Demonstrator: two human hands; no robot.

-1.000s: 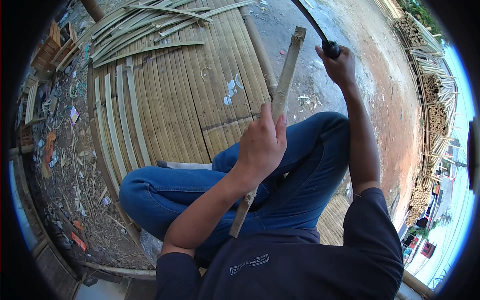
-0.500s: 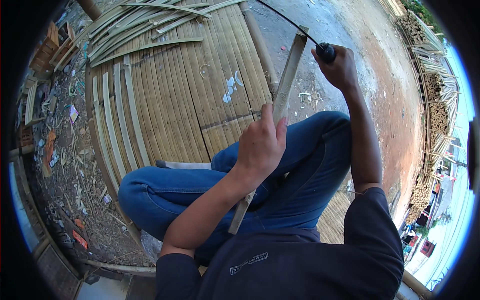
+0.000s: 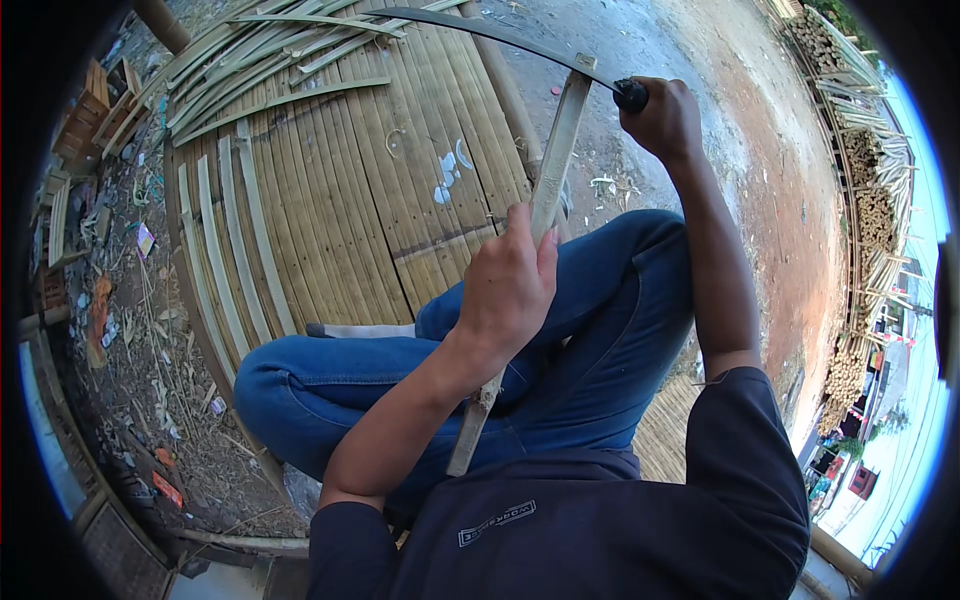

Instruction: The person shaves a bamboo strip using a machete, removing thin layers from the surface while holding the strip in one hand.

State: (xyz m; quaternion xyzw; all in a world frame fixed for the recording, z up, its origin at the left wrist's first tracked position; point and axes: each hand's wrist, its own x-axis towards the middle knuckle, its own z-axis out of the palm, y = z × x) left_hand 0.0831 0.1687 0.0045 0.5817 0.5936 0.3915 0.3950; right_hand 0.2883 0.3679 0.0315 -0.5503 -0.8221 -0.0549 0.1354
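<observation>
My left hand (image 3: 505, 285) is closed around a split bamboo piece (image 3: 562, 140), which slants from my lap up and away to the right. Its lower end (image 3: 468, 440) shows below my wrist, over my jeans. In my right hand (image 3: 668, 118) is the black handle of a machete (image 3: 500, 33), gripped near the far end of the bamboo. The long, dark, slightly curved blade stretches left from the handle and crosses the bamboo close to its far tip. Whether the edge is cutting into the bamboo I cannot tell.
I sit cross-legged on a slatted bamboo platform (image 3: 330, 210). Several split strips (image 3: 290, 50) are heaped at its far end, and a few strips (image 3: 230, 230) lie along its left side. Wooden crates (image 3: 95, 110) stand at far left; stacked poles (image 3: 868, 170) line the right.
The machete has turned, so its blade now shows broader and lies across the bamboo's far end. My right hand and the bamboo appear slightly farther left, along with the whole view.
</observation>
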